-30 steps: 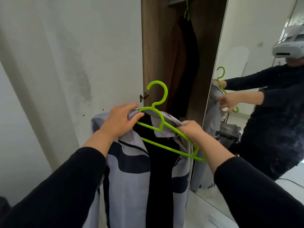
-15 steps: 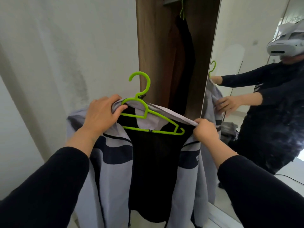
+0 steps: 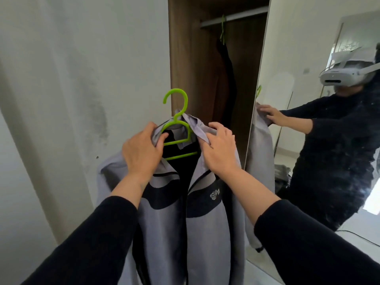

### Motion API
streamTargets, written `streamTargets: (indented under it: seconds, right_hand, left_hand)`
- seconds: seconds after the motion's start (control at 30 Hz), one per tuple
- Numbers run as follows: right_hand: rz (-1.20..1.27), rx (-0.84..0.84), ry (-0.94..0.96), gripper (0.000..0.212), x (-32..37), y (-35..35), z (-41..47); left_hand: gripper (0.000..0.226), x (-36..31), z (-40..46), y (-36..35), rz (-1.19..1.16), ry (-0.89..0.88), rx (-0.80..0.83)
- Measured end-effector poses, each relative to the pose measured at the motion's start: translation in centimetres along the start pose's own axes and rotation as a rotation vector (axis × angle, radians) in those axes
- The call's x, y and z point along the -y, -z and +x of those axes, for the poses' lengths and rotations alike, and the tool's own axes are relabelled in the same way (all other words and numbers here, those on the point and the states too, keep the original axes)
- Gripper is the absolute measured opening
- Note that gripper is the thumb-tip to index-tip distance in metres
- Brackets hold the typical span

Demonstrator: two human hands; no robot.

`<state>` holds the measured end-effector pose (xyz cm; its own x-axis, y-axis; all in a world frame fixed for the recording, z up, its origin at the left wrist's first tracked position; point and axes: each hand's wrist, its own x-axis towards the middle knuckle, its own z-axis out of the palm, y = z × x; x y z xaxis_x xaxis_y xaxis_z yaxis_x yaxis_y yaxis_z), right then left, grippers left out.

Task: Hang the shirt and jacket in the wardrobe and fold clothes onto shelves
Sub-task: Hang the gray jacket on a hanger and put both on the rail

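A grey jacket (image 3: 207, 229) with dark navy chest panels and a black lining hangs on a bright green hanger (image 3: 177, 120) in front of me. My left hand (image 3: 141, 150) grips the left side of the collar together with the hanger's shoulder. My right hand (image 3: 219, 150) holds the right side of the collar, fingers curled over the fabric. The hanger's hook points up, below the open wardrobe (image 3: 189, 58). Inside, a dark garment (image 3: 227, 79) hangs from the rail (image 3: 236, 17) on another green hanger.
A white wall (image 3: 72, 79) fills the left side. A mirrored wardrobe door (image 3: 308, 48) stands on the right and reflects a person with a white headset, the jacket and the room floor.
The jacket now sits on both of the hanger's shoulders. My right hand has moved from the jacket's right shoulder inward to the collar. The camera view has tilted up, showing the rail.
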<state>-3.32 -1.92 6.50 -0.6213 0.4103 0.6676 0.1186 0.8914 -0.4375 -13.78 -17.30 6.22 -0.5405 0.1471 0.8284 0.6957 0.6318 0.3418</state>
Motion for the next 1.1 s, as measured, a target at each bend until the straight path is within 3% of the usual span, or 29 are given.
streamTargets:
  seconds: [0.13, 0.23, 0.37, 0.5, 0.63, 0.73, 0.83, 0.9, 1.03, 1.1]
  right_hand:
    - [0.253, 0.104, -0.023, 0.040, 0.5, 0.7, 1.0]
    - [0.035, 0.074, -0.034, 0.043, 0.4, 0.8, 1.6]
    - [-0.166, 0.020, 0.096, 0.019, 0.2, 0.6, 2.1]
    - [-0.316, 0.040, 0.114, 0.040, -1.5, 1.3, 3.0]
    - [-0.545, 0.050, 0.117, 0.054, -2.9, 2.2, 2.3]
    - [-0.613, 0.029, 0.122, 0.063, -2.3, 1.4, 1.9]
    - [-0.698, 0.059, 0.155, 0.066, -2.0, 0.0, 1.8]
    - [-0.716, 0.081, 0.140, 0.066, -2.1, -0.5, 1.8]
    - [-0.667, 0.018, 0.017, 0.068, -2.6, 0.7, 3.2]
    - [-0.664, -0.001, -0.024, 0.067, -2.7, 1.3, 3.4]
  left_hand:
    - [0.030, -0.4, 0.0, 0.1, -0.110, -0.044, 0.021]
    - [0.028, -1.5, -0.3, 0.1, -0.164, -0.110, 0.039]
    - [0.026, -2.1, 0.1, -0.3, -0.190, -0.215, 0.069]
    - [0.024, -0.2, 1.2, -0.8, -0.091, -0.236, 0.119]
    - [0.019, 1.6, 1.3, -0.6, 0.127, -0.249, -0.007]
    - [0.018, 1.0, 1.1, -1.1, 0.030, -0.134, 0.067]
    - [0.014, -0.5, 2.2, -1.3, -0.296, 0.167, 0.086]
    - [0.009, -2.2, 3.6, -1.0, -0.451, 0.271, 0.176]
    - [0.016, -3.4, 3.7, -1.0, -0.649, 0.291, 0.689]
    - [0.016, -2.3, 2.5, -2.1, -0.676, 0.272, 0.694]
